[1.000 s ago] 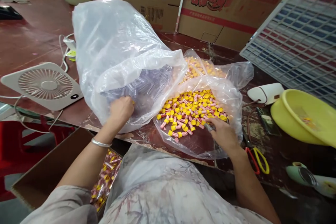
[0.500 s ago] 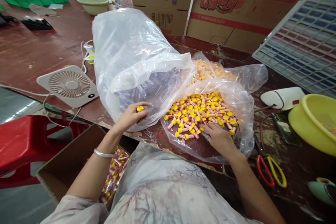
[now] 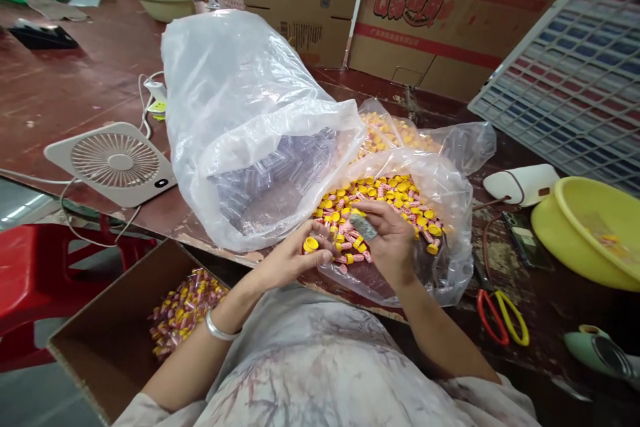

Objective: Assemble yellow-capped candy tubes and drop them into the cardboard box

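Note:
My left hand [image 3: 295, 255] is curled around a yellow-capped piece [image 3: 311, 245] at the near edge of the pile. Just right of it, my right hand [image 3: 389, 240] is raised over the pile, its fingers bent round a yellow-topped piece; a grey covering [image 3: 362, 225] shows on one finger. Pink-patterned pieces with yellow caps [image 3: 400, 192] lie heaped in an open clear bag [image 3: 453, 190]. Left of that, a large translucent bag [image 3: 240, 67] lies with its mouth towards me, holding clear plastic tubes [image 3: 280, 170].
A white fan [image 3: 120, 161] stands on the left. Below, an open carton [image 3: 110, 333] holds finished-looking capped pieces [image 3: 187, 310]. Scissors [image 3: 501, 317], a phone [image 3: 525, 240] and a yellow basin [image 3: 585, 233] are on the right. Cardboard boxes [image 3: 400, 40] stand behind.
My left hand has moved right, away from the tube bag's mouth, with a yellow-capped piece. My right hand has lifted from the pile and moved left towards it. The view has shifted slightly.

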{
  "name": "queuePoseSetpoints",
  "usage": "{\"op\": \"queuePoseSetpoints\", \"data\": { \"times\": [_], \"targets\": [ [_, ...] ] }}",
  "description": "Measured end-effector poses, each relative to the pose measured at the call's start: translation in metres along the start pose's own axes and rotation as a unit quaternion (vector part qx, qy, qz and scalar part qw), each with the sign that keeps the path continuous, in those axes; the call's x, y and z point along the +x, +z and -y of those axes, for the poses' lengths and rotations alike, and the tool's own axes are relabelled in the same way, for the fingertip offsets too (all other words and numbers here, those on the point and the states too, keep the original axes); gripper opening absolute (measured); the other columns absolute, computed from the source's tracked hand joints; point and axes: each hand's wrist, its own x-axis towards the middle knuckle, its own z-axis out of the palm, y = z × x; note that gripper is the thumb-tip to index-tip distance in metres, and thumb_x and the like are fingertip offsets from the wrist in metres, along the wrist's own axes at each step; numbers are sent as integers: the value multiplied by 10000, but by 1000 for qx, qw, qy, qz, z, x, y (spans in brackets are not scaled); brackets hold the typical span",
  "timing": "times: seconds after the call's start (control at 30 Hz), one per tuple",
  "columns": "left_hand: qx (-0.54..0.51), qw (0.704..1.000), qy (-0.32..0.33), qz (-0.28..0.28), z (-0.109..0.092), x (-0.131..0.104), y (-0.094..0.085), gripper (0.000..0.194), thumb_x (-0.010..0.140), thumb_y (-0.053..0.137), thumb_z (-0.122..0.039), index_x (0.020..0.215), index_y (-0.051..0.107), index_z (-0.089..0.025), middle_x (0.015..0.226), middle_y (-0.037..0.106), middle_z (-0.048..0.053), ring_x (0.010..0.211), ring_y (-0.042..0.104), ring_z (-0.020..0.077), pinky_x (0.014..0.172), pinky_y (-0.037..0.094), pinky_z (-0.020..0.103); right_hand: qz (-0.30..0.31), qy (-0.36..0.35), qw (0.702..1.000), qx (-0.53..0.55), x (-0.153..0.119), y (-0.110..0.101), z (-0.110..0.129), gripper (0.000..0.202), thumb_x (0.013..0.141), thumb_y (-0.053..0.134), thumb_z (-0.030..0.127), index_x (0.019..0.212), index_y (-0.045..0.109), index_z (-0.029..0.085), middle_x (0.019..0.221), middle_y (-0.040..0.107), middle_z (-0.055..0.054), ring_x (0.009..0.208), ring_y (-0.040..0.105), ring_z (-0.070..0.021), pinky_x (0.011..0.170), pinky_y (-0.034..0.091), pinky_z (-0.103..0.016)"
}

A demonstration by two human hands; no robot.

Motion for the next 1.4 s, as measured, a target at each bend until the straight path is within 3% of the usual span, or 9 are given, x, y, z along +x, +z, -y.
{"op": "queuePoseSetpoints", "data": {
  "times": [0.3,0.5,0.6,0.67,0.73,0.87,1.0,1.27,1.4],
  "targets": [
    [-176,983,-26,-31,-5,-2,9,296,849,776,-389,968,608,-176,932,686,28,858,653,168,800,504,268,218,-130,958,-134,-7,6,-3,453,938,645,317,1378,578,233,1358,662,-102,1292,608,-271,1117,497,-459],
    [-264,962,-67,-22,9,7,25,409,816,784,-465,992,623,-133,867,688,69,801,667,175,803,525,306,142,-237,917,-287,-21,20,-13,513,855,615,153,1356,519,199,1180,677,-126,1185,622,-298,1126,454,-565],
    [-155,986,-63,-17,9,8,12,360,820,739,-434,982,599,-145,825,656,42,753,632,167,761,518,310,203,-222,906,-297,-17,15,-10,583,855,636,186,1414,472,212,1306,643,-127,1328,550,-315,1189,384,-593],
    [69,994,-34,-74,6,6,-13,236,829,689,-318,981,602,-160,853,639,28,769,600,166,743,495,297,243,-200,899,-304,-11,-2,-8,722,861,678,264,1516,377,215,1491,534,-133,1462,424,-322,1210,374,-568],
    [359,920,-32,-155,1,2,-46,169,842,606,-179,1007,630,-154,956,647,71,842,599,201,753,483,313,217,-163,901,-337,-6,-31,-11,784,871,689,315,1561,330,215,1565,465,-135,1479,409,-323,1192,411,-535],
    [701,674,-154,-175,-7,-8,-103,298,894,424,-42,1015,695,-71,1035,665,225,995,635,354,779,488,424,122,-18,855,-504,-16,-101,-36,517,855,571,123,1362,578,228,1300,696,-110,1165,682,-320,996,558,-506],
    [774,592,-182,-132,-3,-15,-117,346,936,382,-65,994,721,-28,1044,669,284,1021,647,415,785,491,477,178,82,794,-575,-41,-141,-61,561,758,525,16,1267,650,214,1201,739,-101,987,740,-300,850,604,-447],
    [803,582,-118,-49,7,-18,-132,352,927,411,-65,1007,751,-102,1068,681,229,958,678,357,738,514,432,204,45,851,-482,-53,-111,-73,614,721,484,-46,1248,643,226,1218,708,-67,1037,710,-219,944,570,-374],
    [695,715,-35,-74,10,-8,-129,249,901,553,-162,1025,768,-141,1089,724,175,1003,667,323,788,514,385,190,36,825,-531,-46,-93,-75,518,735,528,-26,1165,664,230,1142,715,-64,1019,698,-236,865,557,-336]
  ]
}}
